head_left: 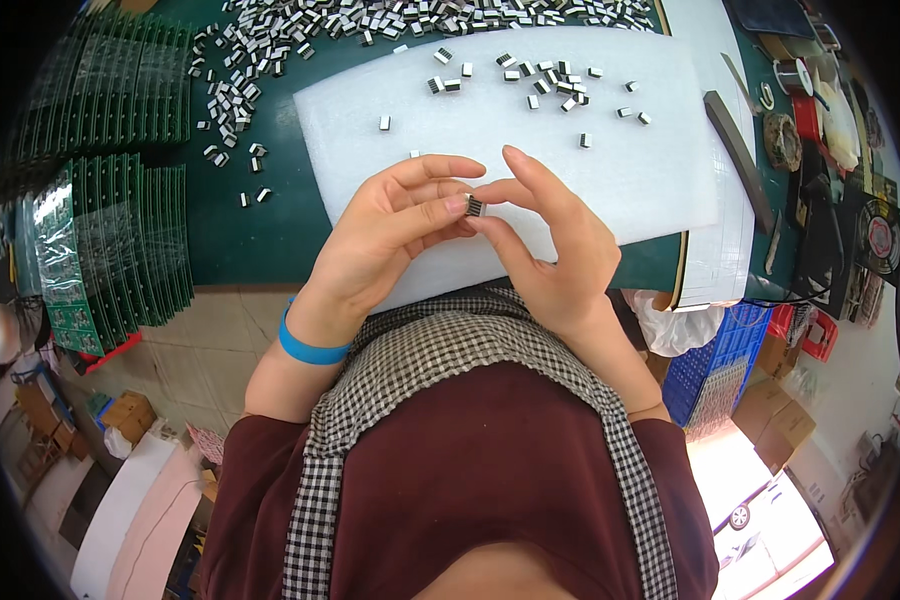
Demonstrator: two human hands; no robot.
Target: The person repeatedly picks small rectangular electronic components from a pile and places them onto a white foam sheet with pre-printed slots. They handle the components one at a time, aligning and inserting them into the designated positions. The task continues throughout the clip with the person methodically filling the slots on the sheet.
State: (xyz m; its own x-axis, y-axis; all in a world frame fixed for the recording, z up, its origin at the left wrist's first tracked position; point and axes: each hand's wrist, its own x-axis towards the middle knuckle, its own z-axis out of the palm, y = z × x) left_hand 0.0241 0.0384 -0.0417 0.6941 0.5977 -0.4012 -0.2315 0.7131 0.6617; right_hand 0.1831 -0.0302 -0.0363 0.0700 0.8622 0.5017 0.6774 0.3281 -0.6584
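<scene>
Above the front part of a white foam sheet [330, 130], I hold up a small black-and-white block [476, 206] with a ribbed dark face. My left hand [390, 215], with a blue band at its wrist, pinches the block's left side between thumb and fingers. From the other side, the thumb and a finger of my right hand [555, 235] close on the same block; its index finger points up. Several similar small blocks [545, 75] lie scattered on the foam beyond my hands. A single block [385, 123] sits apart, nearer my left hand.
A large heap of such blocks [370, 18] covers the back of the green tabletop [240, 250]. Rows of green circuit boards [100, 240] stand at the left. On the right lie a dark bar [738, 160] and a solder spool [793, 75]. A blue crate [710, 365] stands below.
</scene>
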